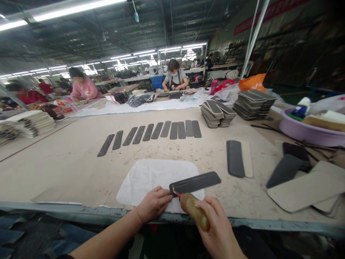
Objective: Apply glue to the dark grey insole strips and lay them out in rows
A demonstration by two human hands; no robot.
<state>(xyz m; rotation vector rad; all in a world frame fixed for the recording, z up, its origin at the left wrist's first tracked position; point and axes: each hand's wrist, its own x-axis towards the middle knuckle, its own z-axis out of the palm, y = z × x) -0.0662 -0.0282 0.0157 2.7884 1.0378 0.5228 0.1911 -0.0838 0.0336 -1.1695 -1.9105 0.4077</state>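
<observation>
My right hand (217,225) is wrapped round a squeeze bottle (194,208), yellowish-brown with a red nozzle. Its tip meets the left end of a dark, round-cornered strip (199,182), where a thin pale line runs along the surface. At that same end, the closed fingers of my left hand (154,203) grip the strip's edge; the thumb is hidden. Beneath the strip lies a white sheet (156,176) with rounded corners. Farther up the table, several similar dark strips (148,132) lie side by side in a slanting row.
Right of the strip lie a dark and a beige piece (235,158), then loose panels (304,187). Stacked strips (215,113) and a purple basin (309,126) stand at the back right. Pale stacks (29,122) sit far left. A co-worker (175,77) works across the table.
</observation>
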